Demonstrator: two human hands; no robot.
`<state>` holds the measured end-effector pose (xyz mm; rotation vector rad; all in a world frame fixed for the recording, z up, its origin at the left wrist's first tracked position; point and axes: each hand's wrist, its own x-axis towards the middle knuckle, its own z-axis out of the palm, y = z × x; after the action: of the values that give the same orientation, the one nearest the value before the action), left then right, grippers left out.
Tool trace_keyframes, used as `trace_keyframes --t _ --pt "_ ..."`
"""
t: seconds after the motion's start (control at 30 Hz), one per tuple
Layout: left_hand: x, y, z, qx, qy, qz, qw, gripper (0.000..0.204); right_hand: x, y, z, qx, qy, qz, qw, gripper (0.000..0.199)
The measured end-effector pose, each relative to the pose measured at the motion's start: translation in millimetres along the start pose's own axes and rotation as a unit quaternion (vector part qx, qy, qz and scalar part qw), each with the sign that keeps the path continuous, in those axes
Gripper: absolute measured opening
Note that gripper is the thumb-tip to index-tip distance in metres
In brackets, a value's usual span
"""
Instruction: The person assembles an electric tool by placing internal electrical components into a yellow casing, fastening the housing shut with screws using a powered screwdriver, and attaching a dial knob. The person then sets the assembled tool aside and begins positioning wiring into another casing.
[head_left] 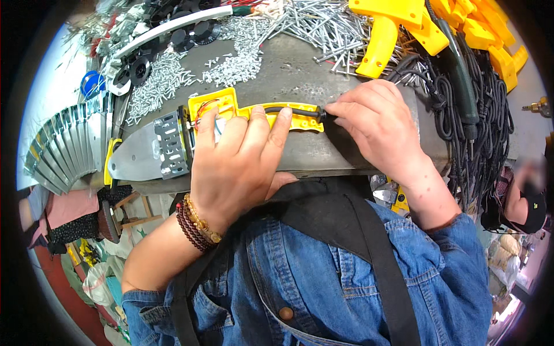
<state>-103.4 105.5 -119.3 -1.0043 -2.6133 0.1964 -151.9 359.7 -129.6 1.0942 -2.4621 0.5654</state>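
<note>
In the head view, the open yellow shell (224, 94) lies at the centre of the frame, on the near part of the surface (277, 69). Its boxy end contains red and pale wires (205, 105), partly covered by fingers; its curved handle channel contains a black cable (300, 111). A tapered grey metal plate (135, 153) extends from it toward the left of the frame.

Two hands work here. The left hand (234, 153) lies across the shell, its grip apart, forefinger tip on the cable. The right hand (378, 124) has its grip together, thumb and forefinger clamped on the black cable at the handle's right end.

There is one corded tool (459, 78) at upper right, one blue roll (91, 84) at upper left, and at least four black discs (139, 70) nearby. Small screws (234, 66) and long nails (323, 26) lie heaped along the top (far too many to count), as do the fanned metal strips (69, 144) at left.

The surface is dark grey and scuffed. Yellow housings (485, 34) and bundled black cords (485, 127) crowd the right. Pink cloth (72, 207) hangs at lower left; a person's arm (517, 205) shows at the right edge.
</note>
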Motion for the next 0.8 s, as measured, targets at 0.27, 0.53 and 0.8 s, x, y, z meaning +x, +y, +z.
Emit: trace_keyframes --t 0.27,0.53,0.8 --pt "5.6 8.5 10.0 0.054 0.018 -0.011 0.998 0.076 2.1 14.9 2.6 0.042 -0.013 -0.054 0.998 0.009" --pt "8.8 15.6 5.0 0.052 0.014 -0.013 0.998 0.077 8.6 11.9 -17.0 0.004 -0.037 -0.103 0.994 0.009" --pt "4.0 12.8 5.3 0.002 0.007 -0.035 0.999 0.087 60.6 49.6 -28.0 -0.203 0.005 0.338 0.919 0.039"
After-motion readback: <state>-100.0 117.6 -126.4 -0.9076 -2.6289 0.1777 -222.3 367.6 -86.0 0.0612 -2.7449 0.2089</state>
